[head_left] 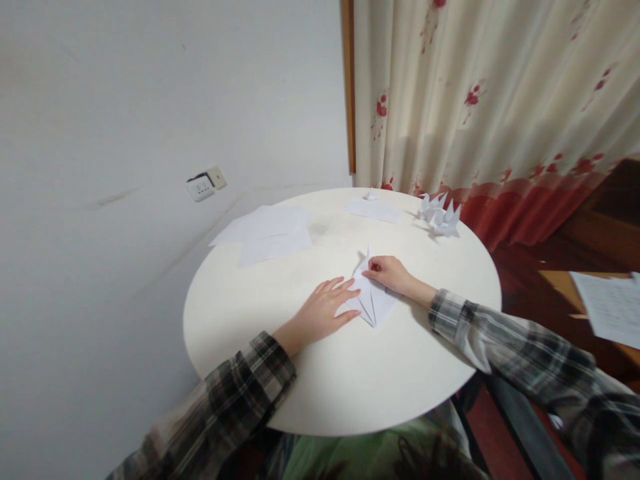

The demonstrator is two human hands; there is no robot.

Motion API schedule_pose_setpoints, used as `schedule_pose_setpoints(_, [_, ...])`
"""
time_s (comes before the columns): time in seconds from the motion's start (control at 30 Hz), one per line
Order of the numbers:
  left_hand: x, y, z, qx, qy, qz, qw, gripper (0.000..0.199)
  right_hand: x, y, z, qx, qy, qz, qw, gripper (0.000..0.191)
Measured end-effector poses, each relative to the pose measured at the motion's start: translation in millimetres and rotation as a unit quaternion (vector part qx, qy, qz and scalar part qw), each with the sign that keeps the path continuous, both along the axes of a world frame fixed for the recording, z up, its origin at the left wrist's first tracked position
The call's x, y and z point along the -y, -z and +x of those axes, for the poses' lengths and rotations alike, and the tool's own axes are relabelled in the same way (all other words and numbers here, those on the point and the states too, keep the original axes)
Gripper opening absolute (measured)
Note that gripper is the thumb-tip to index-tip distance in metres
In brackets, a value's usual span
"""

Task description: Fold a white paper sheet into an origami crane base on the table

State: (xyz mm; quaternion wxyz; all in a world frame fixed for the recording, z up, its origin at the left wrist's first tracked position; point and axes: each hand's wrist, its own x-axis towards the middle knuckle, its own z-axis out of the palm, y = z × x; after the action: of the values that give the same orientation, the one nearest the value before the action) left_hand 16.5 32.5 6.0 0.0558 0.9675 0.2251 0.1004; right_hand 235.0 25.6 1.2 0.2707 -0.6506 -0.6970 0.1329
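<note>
A partly folded sheet of white paper (381, 305) lies on the round white table (320, 393), one narrow point of it sticking up at the far side. My left hand (327, 308) rests with spread fingers on the paper's left part, pressing it flat. At the upper part of the paper, my right hand (390, 272) has its thumb and fingers pinched together on a fold. The creases between the hands run down to a corner facing me. Part of the paper is hidden under my fingers.
Loose white sheets (280, 230) lie at the table's back left. Another sheet (375, 210) and a small folded paper piece (370, 195) are at the far edge. Several folded paper cranes (440, 217) stand at the back right. A wall (150, 300) borders the left side.
</note>
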Motion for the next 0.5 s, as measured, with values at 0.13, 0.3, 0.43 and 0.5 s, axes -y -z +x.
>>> schedule_pose_setpoints(0.13, [0.2,0.0,-0.8,-0.002,0.005,-0.003,1.000,0.045,-0.4,-0.4,-0.7,-0.008,0.007,0.003,1.000,0.013])
schedule_pose_setpoints(0.3, [0.3,0.3,-0.1,0.001,0.017,0.007,1.000,0.041,-0.3,-1.6,-3.7,-0.003,0.023,0.012,1.000,0.014])
schedule_pose_setpoints(0.43, [0.4,-3.0,8.1,0.016,0.047,0.028,0.998,0.034,0.5,-5.6,-6.6,0.017,0.027,0.015,0.999,0.016])
schedule_pose_setpoints(0.5, [1.1,-4.8,14.1,0.031,0.038,0.041,0.998,0.032,1.0,-8.1,-8.0,0.019,0.027,0.018,0.999,0.017])
